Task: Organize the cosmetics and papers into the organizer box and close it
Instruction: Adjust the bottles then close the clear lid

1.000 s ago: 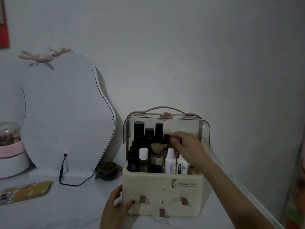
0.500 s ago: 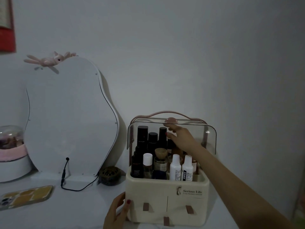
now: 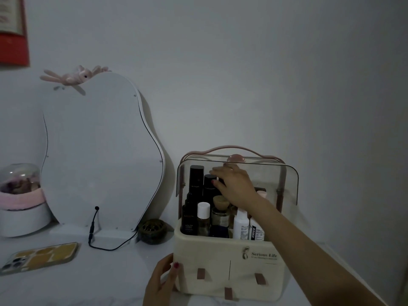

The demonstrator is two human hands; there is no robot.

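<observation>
The cream organizer box stands on the white table, its clear lid raised over several upright cosmetic bottles: tall black ones at the left, white ones at the front right. My right hand reaches in under the lid's front edge, just below the pink knob, with its fingers curled around a black bottle top. Whether it grips the bottle or the lid is unclear. My left hand holds the box's lower left corner, thumb on the front. No papers are in view.
A wavy mirror leans on the wall to the left, its cable trailing on the table. A dark round holder sits close by the box. A phone lies front left; a domed container stands at far left.
My right hand let go of a bottle it was setting in the box, rose toward the lid knob, then shifted left over the black bottles. My left hand stays on the box corner.
</observation>
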